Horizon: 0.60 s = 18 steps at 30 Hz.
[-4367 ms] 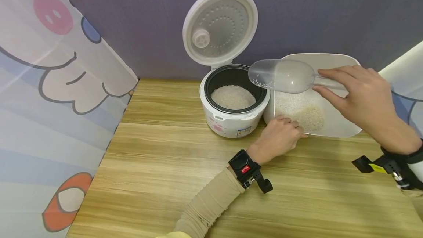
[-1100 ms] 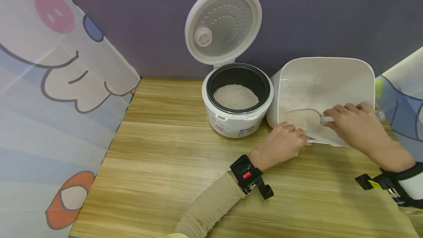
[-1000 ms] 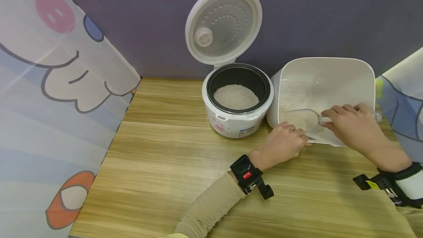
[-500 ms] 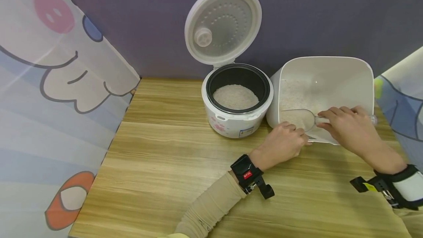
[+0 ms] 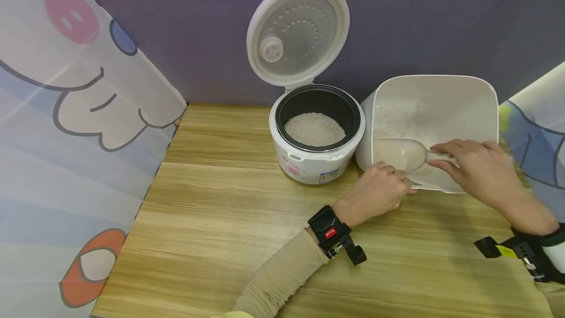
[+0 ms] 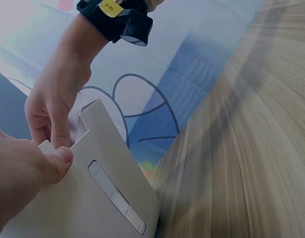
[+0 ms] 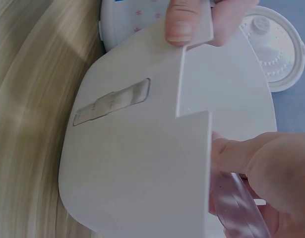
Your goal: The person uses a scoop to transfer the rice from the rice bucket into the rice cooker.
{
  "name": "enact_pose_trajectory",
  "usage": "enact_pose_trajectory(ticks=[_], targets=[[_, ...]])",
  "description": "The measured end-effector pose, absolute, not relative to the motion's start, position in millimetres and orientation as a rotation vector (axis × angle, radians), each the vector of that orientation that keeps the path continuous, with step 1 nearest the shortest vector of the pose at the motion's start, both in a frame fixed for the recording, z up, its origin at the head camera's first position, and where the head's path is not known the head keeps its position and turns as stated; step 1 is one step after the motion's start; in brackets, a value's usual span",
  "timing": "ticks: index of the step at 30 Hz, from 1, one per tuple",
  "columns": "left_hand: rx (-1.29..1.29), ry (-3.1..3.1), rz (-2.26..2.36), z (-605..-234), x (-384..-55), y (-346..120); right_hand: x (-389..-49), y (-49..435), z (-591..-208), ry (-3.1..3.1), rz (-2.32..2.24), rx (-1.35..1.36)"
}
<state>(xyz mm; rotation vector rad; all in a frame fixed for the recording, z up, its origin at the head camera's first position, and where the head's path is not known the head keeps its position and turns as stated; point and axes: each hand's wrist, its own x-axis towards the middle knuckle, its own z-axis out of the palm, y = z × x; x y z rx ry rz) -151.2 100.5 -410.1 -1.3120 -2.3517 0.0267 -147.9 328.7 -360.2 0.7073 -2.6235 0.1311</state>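
My right hand [image 5: 485, 171] holds the handle of a clear plastic scoop [image 5: 408, 150], whose bowl lies inside a white rice bin [image 5: 450, 94] over the rice at its left side. In the right wrist view, the scoop's clear handle [image 7: 236, 206] passes under the curled fingers. My left hand [image 5: 375, 190] grips the bin's front rim, with the thumb [image 7: 181, 27] on the outer wall. Just left of the bin stands a white rice cooker [image 5: 289, 161] with its lid [image 5: 304, 28] raised. A mound of rice [image 5: 314, 129] fills the bottom of its dark inner pot.
The wooden table [image 5: 212, 220] stretches to the left and front of the cooker and bin. Behind them rises a purple-grey wall [image 5: 185, 38]. A cartoon-printed cloth [image 5: 39, 161] hangs along the left side, with more on the right.
The scoop came down from beside the cooker's pot into the bin. Over the last half second it shifted up slightly as the right hand moved right. The left hand stayed at the rim.
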Motion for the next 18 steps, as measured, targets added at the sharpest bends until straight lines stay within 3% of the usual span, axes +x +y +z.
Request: enact_pose_trajectory(ticks=[18], targets=[[-1.322, -2.400, 0.021, -406.1, -150.8, 101.5, -138.9, 336.2, -338.2, -2.731, 0.255, 0.514]])
